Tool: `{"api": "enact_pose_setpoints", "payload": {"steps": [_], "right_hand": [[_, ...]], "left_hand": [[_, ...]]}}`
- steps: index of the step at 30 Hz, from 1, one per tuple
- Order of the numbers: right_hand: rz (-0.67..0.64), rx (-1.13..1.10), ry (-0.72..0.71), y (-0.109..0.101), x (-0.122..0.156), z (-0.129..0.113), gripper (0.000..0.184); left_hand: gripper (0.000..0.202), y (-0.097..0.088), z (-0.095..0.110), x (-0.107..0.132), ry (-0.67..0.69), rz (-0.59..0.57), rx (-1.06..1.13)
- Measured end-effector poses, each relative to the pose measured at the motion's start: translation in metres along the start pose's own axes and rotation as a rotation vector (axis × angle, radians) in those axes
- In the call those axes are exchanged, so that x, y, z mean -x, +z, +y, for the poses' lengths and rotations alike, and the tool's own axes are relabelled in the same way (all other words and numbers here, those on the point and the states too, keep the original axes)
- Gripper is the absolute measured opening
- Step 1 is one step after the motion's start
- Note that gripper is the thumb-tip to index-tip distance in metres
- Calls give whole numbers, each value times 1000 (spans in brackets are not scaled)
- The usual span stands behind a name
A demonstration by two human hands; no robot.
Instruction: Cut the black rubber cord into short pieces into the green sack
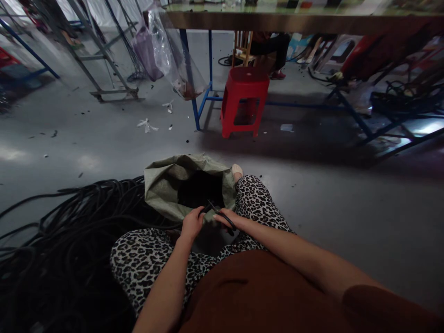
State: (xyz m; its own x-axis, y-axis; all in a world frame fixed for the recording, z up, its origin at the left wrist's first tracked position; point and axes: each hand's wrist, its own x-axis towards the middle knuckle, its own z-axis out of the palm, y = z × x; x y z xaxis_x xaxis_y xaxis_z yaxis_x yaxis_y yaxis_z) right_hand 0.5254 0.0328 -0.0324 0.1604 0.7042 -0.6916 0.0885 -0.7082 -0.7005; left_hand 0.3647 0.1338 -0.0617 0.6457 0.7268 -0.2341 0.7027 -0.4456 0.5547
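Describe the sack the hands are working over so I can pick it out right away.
Start from the red plastic stool under the long table and come toward the camera. The green woven sack sits open on the floor between the leopard-print knees, beside the black cable pile. It alone is pale green with a dark mouth.

Your sack sits between your knees, cable pile to its left, stool beyond it (half under the table).
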Motion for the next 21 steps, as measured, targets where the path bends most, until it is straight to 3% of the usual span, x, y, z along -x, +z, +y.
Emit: {"api": "enact_pose_setpoints", "payload": {"steps": [3,15,21], "right_hand": [[-8,64,-7,2,-3,3,20],[158,109,51,1,-7,0,19],[136,170,53,0,-7,1,17]], "left_hand": [[36,1,-2,0,-1,-11,-7],[34,-2,-9,1,2,24,-65],[34,-3,-7,1,-25,-4,-86]]}}
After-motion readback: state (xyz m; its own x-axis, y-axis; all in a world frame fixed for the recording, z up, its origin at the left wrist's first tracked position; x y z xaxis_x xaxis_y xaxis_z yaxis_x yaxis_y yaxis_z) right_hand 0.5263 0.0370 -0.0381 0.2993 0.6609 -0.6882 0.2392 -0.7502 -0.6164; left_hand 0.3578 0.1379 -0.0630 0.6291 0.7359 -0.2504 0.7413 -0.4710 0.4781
